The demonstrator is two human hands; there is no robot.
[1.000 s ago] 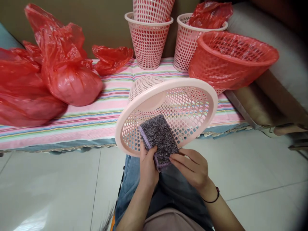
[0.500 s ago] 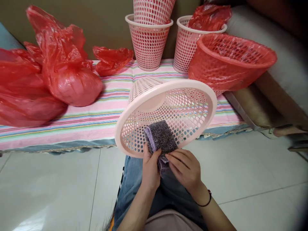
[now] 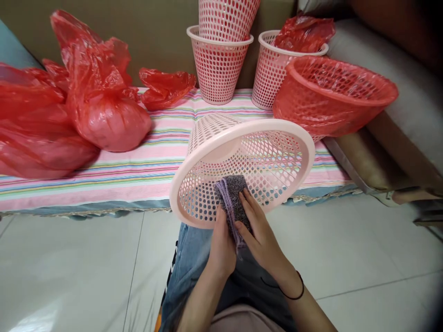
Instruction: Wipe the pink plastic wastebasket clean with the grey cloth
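Observation:
Between my two hands is a folded dark grey cloth (image 3: 232, 185) with purple edging. My left hand (image 3: 222, 249) grips it from the left, its folded edges standing upright there. My right hand (image 3: 258, 230) presses on the cloth's right face, fingers laid over it and thumb near the purple edge. Just beyond, a pale pink perforated plastic basket (image 3: 242, 131) lies tilted on its side, its mouth facing me. The cloth overlaps the lower part of that opening; whether it touches the basket I cannot tell.
A striped cloth (image 3: 138, 184) covers the low bench ahead. Knotted red plastic bags (image 3: 114, 124) sit at left, a smaller red bag (image 3: 168, 87) behind. Stacked pink baskets (image 3: 219, 69) stand at the back, beside another basket (image 3: 268, 76). A red-bag-covered basket (image 3: 321, 110) leans at right.
My right hand has moved from pinching the cloth's lower corner to lying flatter along its right side. The cloth is folded narrower and turned more on edge.

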